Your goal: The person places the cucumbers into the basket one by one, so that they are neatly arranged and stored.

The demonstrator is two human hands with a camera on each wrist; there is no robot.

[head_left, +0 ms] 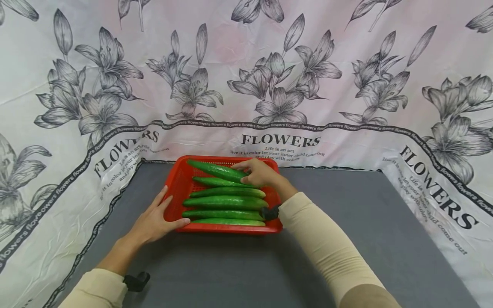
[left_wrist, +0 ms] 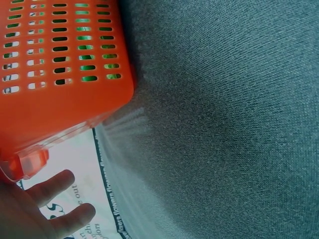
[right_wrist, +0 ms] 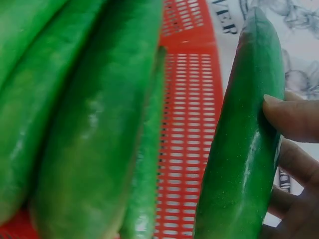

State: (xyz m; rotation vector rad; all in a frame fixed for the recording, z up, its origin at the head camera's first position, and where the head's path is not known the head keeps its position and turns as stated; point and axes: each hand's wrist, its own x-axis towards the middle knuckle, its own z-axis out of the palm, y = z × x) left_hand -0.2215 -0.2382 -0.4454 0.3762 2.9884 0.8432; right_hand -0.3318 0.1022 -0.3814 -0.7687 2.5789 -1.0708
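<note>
A red plastic basket (head_left: 229,228) holds several long green cucumbers (head_left: 225,202) lying side by side. My right hand (head_left: 259,172) pinches one cucumber (head_left: 215,170) near its right end, over the far side of the basket; its left end tilts toward the back rim. In the right wrist view, thumb and fingers grip this cucumber (right_wrist: 244,139) from opposite sides. At the basket's left end is my left hand (head_left: 154,220), its thumb on the near left corner of the rim and its fingers spread along the left side. The left wrist view shows two of those fingers straight beside the basket's slotted wall (left_wrist: 60,104).
The basket stands on a grey cloth-covered table (head_left: 339,214), near its back edge. Behind and at both sides hangs a white curtain (head_left: 215,98) with printed flowers and lettering. Dark straps (head_left: 136,282) sit at the wrists.
</note>
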